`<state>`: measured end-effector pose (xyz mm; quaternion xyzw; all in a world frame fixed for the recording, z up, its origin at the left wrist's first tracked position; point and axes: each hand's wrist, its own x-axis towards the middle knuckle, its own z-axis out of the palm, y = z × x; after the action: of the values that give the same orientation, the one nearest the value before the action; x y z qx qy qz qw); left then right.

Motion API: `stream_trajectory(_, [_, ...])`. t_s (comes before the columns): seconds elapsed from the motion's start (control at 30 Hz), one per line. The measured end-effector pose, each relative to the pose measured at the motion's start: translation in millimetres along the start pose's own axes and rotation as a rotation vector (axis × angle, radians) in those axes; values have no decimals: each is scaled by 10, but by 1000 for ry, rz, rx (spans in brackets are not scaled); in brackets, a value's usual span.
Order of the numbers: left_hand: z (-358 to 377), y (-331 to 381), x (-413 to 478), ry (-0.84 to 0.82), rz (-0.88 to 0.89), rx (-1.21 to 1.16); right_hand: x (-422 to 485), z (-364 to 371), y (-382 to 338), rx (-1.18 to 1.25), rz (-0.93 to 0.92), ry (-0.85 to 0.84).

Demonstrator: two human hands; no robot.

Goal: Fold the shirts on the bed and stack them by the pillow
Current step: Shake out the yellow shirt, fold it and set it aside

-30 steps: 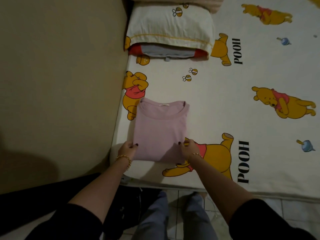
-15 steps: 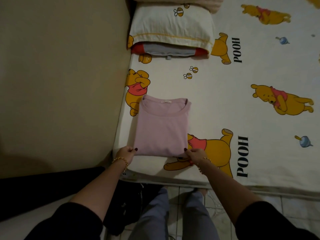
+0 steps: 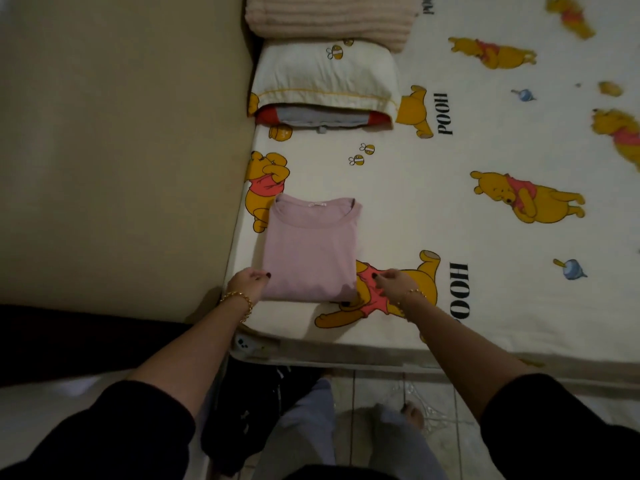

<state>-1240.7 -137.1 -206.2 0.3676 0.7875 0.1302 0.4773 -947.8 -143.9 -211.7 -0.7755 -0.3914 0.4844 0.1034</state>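
A pink shirt point(image 3: 310, 251) lies folded into a neat rectangle near the bed's left front corner, neckline toward the pillow. My left hand point(image 3: 247, 282) sits at its lower left edge, thumb tip just touching the cloth. A little off the lower right corner, my right hand point(image 3: 394, 284) rests on the sheet with loosely curled fingers, holding nothing. A folded grey and red shirt point(image 3: 322, 117) lies against the front of the white pillow point(image 3: 325, 74).
The bed sheet point(image 3: 433, 209) with bear prints stretches to the right. A folded pink blanket point(image 3: 329, 19) lies beyond the pillow. A beige wall point(image 3: 121, 150) borders the bed's left side. The mattress front edge point(image 3: 381, 355) is by my legs.
My right hand has let go of the shirt's lower right corner and drawn off to the right. My left hand has slid slightly up the left edge. The view has tilted up.
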Motion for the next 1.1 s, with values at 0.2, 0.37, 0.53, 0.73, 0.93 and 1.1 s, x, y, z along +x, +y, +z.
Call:
stream_trajectory(0.2, [482,847,-591,-6,235,-77,-408,-877,61,177,-172,69])
stream_trajectory(0.37, [1343,1540,-1327,-129,446,-39,-960,-1933,615,273,-275,241])
stream_trajectory(0.53, [2510,2137,-2293,-305,675,-3,-1612,-3055,1673,361,-273,465])
stream_trajectory(0.73, [3693,2615,-3346,-531,909,104,-2236,-3929,2886,494,-185,698])
stream_trajectory(0.93, [4731,3033,-3955,-715,1030,219,-2523,-4482,3766,616,-54,866])
stream_trajectory(1.1, [5493,3453,-4063,-805,1075,299,-2424,-5011,4151,670,14,939])
